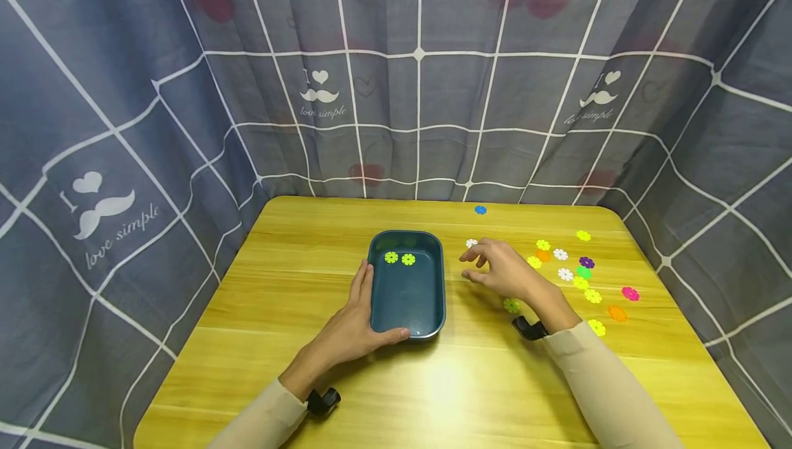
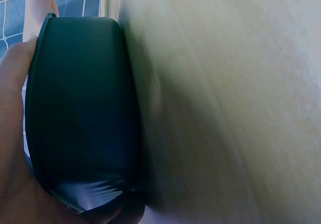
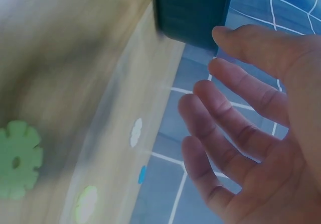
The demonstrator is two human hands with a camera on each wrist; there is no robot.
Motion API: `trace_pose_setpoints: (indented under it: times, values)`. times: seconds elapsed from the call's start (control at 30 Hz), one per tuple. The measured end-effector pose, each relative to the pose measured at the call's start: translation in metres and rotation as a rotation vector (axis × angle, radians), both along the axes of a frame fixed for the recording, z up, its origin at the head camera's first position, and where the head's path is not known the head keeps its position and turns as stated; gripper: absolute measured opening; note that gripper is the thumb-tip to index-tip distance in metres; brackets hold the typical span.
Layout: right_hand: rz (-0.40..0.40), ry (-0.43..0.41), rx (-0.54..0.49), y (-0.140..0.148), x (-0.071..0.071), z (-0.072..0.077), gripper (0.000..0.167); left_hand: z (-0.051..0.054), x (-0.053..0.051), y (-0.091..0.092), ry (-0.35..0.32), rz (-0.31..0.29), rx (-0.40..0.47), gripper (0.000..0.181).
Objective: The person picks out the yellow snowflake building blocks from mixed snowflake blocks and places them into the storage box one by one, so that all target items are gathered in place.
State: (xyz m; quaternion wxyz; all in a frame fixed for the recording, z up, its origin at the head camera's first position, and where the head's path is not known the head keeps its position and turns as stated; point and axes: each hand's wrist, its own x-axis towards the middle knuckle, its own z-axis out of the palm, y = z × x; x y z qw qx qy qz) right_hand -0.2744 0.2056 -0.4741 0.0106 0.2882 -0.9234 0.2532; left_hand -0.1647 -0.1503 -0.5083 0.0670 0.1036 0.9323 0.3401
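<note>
A dark teal rectangular tray (image 1: 408, 301) lies on the table, with two yellow-green flower-shaped plastic discs (image 1: 392, 257) at its far end. My left hand (image 1: 346, 325) holds the tray's near left corner, its fingers along the left wall and its thumb over the near rim. The tray's outer wall (image 2: 80, 98) fills much of the left wrist view. To the right of the tray, my right hand (image 1: 504, 270) hovers above the table with loosely bent fingers and nothing between them. Near its fingertips lies a white disc (image 1: 471, 243); a yellow-green disc (image 1: 511, 305) is below the wrist.
Several loose discs in yellow, white, orange, purple, green and pink, such as the pink disc (image 1: 630, 293), are scattered over the right side of the wooden table (image 1: 260, 311). A blue disc (image 1: 480, 210) lies near the far edge. Grey checked curtains (image 1: 383, 91) surround the table.
</note>
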Motion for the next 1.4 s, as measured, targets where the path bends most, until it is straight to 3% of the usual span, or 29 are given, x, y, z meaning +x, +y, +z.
trace_pose_setpoints:
  times: [0.57,1.4]
  values:
    - [-0.039,-0.035,0.039,0.028,0.015,-0.008,0.031,0.003,0.000,0.000,0.001,0.006,-0.003,0.152]
    - [-0.012,-0.165,0.067,0.069,0.034,-0.022,0.067,0.002,0.001,0.001,-0.008,0.013,-0.003,0.152]
